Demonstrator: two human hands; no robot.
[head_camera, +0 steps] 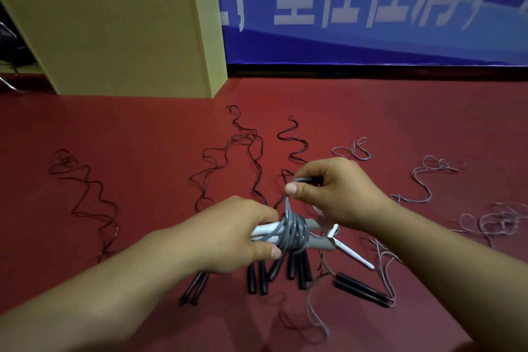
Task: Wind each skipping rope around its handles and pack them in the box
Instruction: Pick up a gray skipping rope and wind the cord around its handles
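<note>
Left hand [228, 240] grips paired white handles [264, 230]; right hand [331, 188] pinches grey rope [293, 227] loop above coil, over red floor [143, 137]. Rope probably springy, slick: keep tension, hold handles beside coil. Loose ropes [85, 188] remain.

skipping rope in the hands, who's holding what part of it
The left hand grips the white handles; the right hand pinches the end loop of the grey cord wound round them.
</note>
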